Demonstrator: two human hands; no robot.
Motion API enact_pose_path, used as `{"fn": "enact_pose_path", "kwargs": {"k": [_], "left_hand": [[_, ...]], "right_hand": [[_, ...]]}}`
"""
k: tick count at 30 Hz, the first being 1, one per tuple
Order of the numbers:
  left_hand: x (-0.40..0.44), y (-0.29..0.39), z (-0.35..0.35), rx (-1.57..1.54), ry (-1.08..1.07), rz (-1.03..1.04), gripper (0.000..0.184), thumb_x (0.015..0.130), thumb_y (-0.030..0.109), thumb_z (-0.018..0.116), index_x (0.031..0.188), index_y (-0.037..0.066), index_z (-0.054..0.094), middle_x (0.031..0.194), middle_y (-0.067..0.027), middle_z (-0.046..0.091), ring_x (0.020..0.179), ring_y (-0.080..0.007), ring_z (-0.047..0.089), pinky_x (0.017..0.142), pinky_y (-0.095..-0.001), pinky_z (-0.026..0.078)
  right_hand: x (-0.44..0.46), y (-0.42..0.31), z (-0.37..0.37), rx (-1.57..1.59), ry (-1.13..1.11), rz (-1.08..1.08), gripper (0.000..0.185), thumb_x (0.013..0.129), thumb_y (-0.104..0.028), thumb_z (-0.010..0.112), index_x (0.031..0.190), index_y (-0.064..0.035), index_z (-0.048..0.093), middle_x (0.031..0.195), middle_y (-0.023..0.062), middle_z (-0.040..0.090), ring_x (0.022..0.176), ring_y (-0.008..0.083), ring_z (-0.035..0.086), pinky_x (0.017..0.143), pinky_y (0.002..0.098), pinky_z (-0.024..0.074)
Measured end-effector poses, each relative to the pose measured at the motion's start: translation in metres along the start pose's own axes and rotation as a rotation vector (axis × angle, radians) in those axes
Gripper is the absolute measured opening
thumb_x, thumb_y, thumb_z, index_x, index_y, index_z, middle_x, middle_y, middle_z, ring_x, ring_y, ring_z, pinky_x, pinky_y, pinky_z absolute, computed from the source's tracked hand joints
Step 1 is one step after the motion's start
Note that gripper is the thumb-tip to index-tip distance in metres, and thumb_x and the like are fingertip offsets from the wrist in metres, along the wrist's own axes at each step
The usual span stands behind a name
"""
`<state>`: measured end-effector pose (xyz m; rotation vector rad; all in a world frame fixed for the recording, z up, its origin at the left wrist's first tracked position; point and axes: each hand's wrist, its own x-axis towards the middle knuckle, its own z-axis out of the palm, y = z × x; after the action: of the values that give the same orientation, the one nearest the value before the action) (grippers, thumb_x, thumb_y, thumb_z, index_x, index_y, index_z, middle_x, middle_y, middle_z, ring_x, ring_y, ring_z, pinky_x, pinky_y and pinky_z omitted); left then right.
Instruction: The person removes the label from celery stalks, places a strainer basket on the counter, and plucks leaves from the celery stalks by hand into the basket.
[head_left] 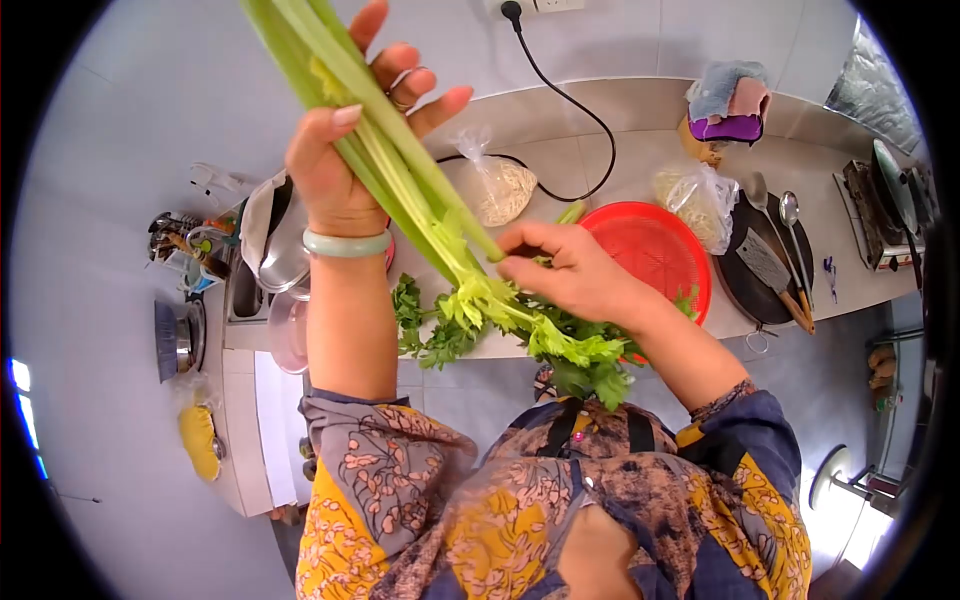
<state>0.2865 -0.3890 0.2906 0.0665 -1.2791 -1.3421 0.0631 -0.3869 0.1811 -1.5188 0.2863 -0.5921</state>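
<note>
Between the left hand's [345,165] fingers and palm lies the celery [410,185].

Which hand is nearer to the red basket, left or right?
Right. The right hand overlaps the left edge of the red basket in this view, fingers at the celery. The left hand is farther off to the left, holding the stalks higher up.

My counter [640,165], left to right
I see one bag [505,192] left of the basket [650,250], another bag [700,210] to its right, then utensils [770,262] on a board [735,288], then the stove [858,205].
</note>
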Motion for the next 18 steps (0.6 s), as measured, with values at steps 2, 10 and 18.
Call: {"fn": "enact_pose_path", "kwargs": {"k": [2,10,18], "left_hand": [[-0.006,-0.002,-0.005,0.085,0.1,-0.073,0.076,0.077,0.007,0.051,0.147,0.001,0.022,0.122,-0.0179,0.053,0.112,-0.0294,0.056,0.104,-0.0564,0.043],[-0.024,-0.038,-0.005,0.15,0.483,-0.116,0.072,0.081,0.018,0.057,0.145,0.002,0.029,0.132,-0.0228,0.048,0.121,-0.0348,0.053,0.107,-0.0605,0.035],[-0.063,-0.097,-0.011,-0.289,0.268,-0.075,0.074,0.089,0.034,0.061,0.146,0.002,0.027,0.136,-0.0168,0.052,0.121,-0.0323,0.056,0.105,-0.0578,0.04]], "right_hand": [[-0.002,0.012,-0.012,0.007,-0.02,0.042,0.019,0.094,-0.014,0.055,0.105,0.0005,0.06,0.082,-0.0008,0.059,0.077,0.0056,0.053,0.07,0.0235,0.0437],[-0.007,0.044,-0.027,0.222,-0.127,0.126,0.026,0.095,-0.008,0.048,0.119,0.0002,0.057,0.103,0.0009,0.063,0.094,0.0067,0.058,0.082,0.0241,0.0464],[-0.018,0.045,-0.027,0.497,-0.082,0.176,0.031,0.095,-0.007,0.049,0.124,0.0007,0.056,0.106,0.0034,0.065,0.093,0.0093,0.061,0.081,0.0251,0.0497]]}}
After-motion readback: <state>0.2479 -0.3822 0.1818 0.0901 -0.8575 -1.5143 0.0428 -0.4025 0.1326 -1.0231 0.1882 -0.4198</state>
